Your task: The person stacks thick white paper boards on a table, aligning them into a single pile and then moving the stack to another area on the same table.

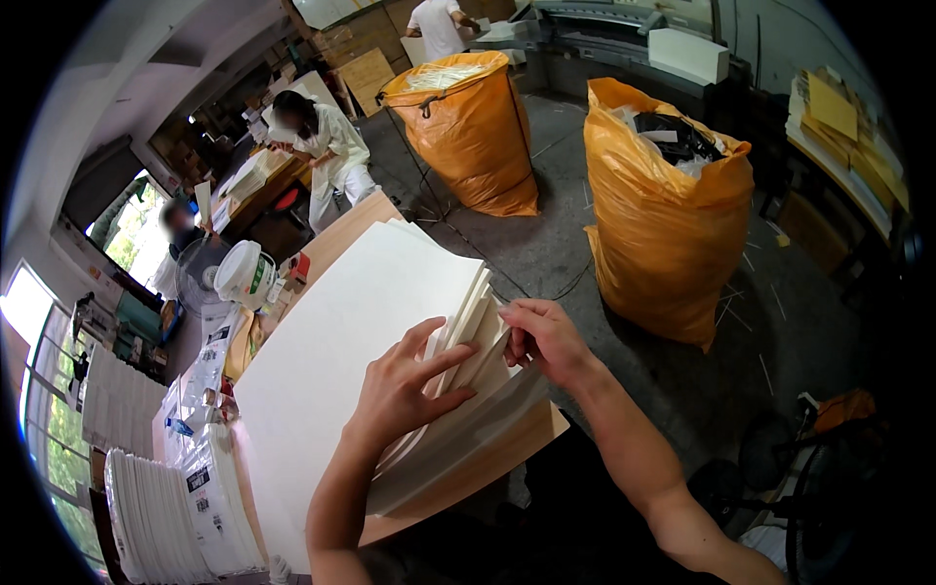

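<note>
A tall stack of large white paper sheets [331, 331] lies in front of me, its near right edge fanned into several layers. My left hand [405, 390] rests on that edge with its fingers spread, the fingertips touching the fanned sheets. On the right side of the edge, my right hand [546, 341] has thumb and fingers pinched together at the sheets' corner. How many sheets lie in that pinch cannot be made out. Under the stack, a wooden tabletop [526, 429] shows along its near side.
Two orange sacks, one at the far middle [478, 146] and one at the right [673, 214], stand on the dark floor. Left of the paper are a white bucket [244, 275] and plastic-wrapped stacks [210, 507]. A seated person [331, 146] and others work farther off.
</note>
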Available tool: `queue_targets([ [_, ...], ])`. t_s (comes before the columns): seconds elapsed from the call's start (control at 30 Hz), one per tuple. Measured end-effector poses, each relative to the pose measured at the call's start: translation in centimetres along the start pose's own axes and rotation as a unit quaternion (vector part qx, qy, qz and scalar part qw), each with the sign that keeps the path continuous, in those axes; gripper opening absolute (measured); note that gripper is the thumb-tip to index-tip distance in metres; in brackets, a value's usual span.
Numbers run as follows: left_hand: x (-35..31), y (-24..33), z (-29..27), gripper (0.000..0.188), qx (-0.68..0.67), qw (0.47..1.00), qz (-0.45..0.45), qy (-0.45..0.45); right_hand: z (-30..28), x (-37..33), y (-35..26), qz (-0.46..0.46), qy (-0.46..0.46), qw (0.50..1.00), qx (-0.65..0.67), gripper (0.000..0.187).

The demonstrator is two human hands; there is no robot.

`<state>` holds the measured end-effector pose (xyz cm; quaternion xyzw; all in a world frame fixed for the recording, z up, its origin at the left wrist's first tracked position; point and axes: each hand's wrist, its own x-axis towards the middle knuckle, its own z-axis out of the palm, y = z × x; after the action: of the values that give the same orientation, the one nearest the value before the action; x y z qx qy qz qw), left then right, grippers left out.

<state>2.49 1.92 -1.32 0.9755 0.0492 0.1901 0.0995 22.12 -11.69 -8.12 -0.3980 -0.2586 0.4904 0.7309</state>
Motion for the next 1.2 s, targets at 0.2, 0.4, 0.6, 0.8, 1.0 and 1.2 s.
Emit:
queue_targets([
  [0.2, 0.0, 0.2, 0.0, 0.055, 0.001, 1.000, -0.006, -0.006, -0.2, 0.2, 0.4, -0.019, -0.018, 1.000, 0.008, 0.038],
  [0.4, 0.0, -0.2, -0.2, 0.053, 0.002, 1.000, 0.001, -0.021, -0.1, -0.9, 0.1, -0.049, 0.019, 0.998, -0.021, 0.041],
  [0.6, 0.0, -0.6, 0.6, 0.055, 0.072, 0.997, 0.036, -0.006, 1.2, -0.4, 0.8, -0.098, 0.074, 0.971, -0.205, 0.038],
  [0.8, 0.0, 0.4, 0.1, 0.055, 0.045, 0.999, 0.014, 0.006, 0.9, -0.1, -0.5, -0.005, 0.012, 0.999, -0.041, 0.035],
  [1.0, 0.0, -0.1, 0.4, 0.056, 0.033, 0.999, 0.016, 0.015, 0.4, 0.1, -0.4, -0.005, 0.003, 0.999, -0.049, 0.035],
  [1.2, 0.1, -0.2, 0.1, 0.054, 0.027, 0.999, 0.023, -0.003, 0.5, -0.6, -0.3, -0.046, 0.013, 0.997, -0.064, 0.040],
])
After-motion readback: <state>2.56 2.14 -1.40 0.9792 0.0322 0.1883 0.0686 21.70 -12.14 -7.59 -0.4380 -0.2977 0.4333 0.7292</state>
